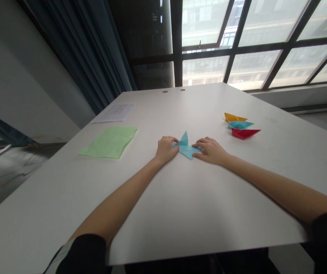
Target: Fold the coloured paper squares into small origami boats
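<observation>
Between my two hands a light blue folded paper (188, 151) lies on the white table, with one pointed flap standing up at its far left. My left hand (166, 148) grips its left edge, thumb and fingers closed on the paper. On the other side, my right hand (210, 149) has its thumb and fingers closed about the right corner. The fingers partly cover both ends of the paper. Off to the right of my right hand sit three folded paper boats: a yellow boat (235, 117), a blue boat (240, 125) and a red boat (244, 133).
Green square sheets (110, 142) lie flat left of my hands. Behind them is a white printed sheet (114, 113) near the table's left edge. The white table (180, 213) reaches toward windows (206, 68), and a blue curtain (86, 49) hangs at the left.
</observation>
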Demonstrator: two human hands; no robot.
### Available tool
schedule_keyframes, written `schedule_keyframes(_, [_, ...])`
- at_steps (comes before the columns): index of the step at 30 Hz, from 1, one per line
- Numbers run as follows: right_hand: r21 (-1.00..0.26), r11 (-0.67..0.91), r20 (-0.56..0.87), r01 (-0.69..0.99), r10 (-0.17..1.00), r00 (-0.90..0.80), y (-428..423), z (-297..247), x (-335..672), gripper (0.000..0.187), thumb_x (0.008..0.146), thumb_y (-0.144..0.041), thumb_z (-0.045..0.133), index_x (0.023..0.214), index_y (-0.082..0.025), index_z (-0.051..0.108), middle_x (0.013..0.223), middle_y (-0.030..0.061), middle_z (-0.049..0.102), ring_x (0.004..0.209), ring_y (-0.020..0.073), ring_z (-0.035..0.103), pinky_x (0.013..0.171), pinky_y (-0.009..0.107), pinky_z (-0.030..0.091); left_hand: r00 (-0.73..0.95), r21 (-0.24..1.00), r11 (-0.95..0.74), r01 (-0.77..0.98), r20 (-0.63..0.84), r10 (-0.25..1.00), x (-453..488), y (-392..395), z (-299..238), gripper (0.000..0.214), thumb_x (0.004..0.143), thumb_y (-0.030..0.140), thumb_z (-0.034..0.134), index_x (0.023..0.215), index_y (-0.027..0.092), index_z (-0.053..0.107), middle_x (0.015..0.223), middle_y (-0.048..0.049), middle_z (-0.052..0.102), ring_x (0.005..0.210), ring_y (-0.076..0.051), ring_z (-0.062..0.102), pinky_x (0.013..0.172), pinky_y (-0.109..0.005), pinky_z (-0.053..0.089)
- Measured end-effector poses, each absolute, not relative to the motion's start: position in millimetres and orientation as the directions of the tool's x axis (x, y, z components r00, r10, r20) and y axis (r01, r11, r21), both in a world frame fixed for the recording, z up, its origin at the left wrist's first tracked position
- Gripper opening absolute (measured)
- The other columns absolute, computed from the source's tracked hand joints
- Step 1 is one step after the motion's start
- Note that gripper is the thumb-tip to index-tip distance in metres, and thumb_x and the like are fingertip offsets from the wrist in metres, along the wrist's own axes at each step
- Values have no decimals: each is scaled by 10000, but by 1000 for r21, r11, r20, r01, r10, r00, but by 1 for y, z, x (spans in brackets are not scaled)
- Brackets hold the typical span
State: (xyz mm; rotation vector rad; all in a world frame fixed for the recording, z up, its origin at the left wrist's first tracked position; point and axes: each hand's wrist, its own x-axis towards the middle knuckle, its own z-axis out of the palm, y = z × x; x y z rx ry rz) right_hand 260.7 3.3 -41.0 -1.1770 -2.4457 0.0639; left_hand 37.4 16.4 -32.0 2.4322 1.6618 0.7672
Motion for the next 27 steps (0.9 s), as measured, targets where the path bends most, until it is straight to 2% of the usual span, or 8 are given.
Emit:
schedule_keyframes(4, [-214,645,358,734,751,-555,3,-41,260,467,778,-551,509,1058,-200,639,1016,98,638,906,235,554,811,382,404,403,314,-518,796,364,840,37,15,-31,246,701,106,483,825,211,667,894,-18,672,964,-187,518,863,-346,378])
schedule_keyframes(7, [-208,641,359,739,753,-552,3,-41,260,457,779,-541,515,1061,-201,634,1011,98,637,907,234,553,811,378,402,516,244,-608,756,351,782,37,13,-31,280,729,80,451,811,218,680,888,-24,672,944,-184,527,852,-351,370])
schedule_keyframes(12, [-206,646,359,735,749,-557,3,-40,259,457,783,-540,510,1060,-197,631,1015,97,636,909,235,550,817,376,397,541,196,-618,762,334,772,42,7,-27,218,761,152,471,799,192,681,884,-45,671,842,-179,566,808,-340,381])
schedule_keyframes(16, [-203,644,354,737,750,-558,2,-39,259,461,783,-542,507,1051,-189,632,1019,96,632,909,235,546,820,376,395,525,172,-599,782,336,782,49,1,-27,199,781,244,492,819,186,678,866,-51,664,838,-189,565,791,-338,387])
schedule_keyframes(27, [-182,659,347,730,737,-580,3,-41,260,448,802,-535,487,1100,-226,613,1022,97,618,920,230,538,820,375,381,561,25,-588,809,267,783,56,-11,-24,345,815,398,458,1071,212,595,974,-85,585,925,-230,514,792,-364,372])
